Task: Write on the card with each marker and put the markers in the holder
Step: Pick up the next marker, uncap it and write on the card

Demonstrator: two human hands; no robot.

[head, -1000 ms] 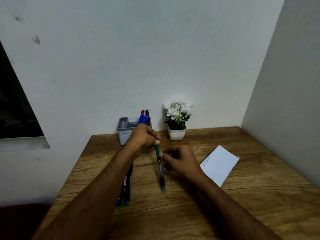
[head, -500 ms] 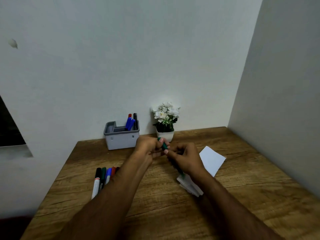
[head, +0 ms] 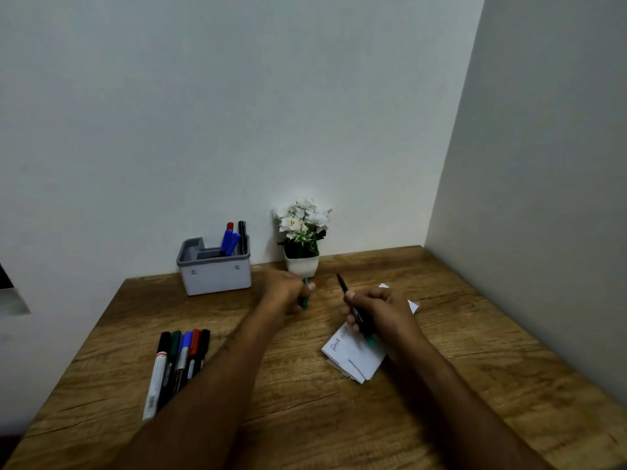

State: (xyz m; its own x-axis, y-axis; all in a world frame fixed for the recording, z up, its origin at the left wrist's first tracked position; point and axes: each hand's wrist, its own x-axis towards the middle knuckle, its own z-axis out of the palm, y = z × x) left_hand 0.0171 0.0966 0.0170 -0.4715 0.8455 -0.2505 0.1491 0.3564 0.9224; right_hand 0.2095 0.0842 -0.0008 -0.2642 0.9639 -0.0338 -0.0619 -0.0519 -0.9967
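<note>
Green marker uncapped, tip heading for the card

The right hand [head: 376,310] is gripping the green marker [head: 359,317] over the white card [head: 356,359] on the bench [head: 475,368], while the left hand [head: 286,293] is pinching the green cap [head: 304,297]; best to be lowering the tip onto a blank patch below the existing writing and steadying the card. The grey holder [head: 215,273] is waiting at the wall with markers in it, five more markers [head: 179,357] are lying at left, and the flower pot [head: 302,264] is crowding the path to the holder.
</note>
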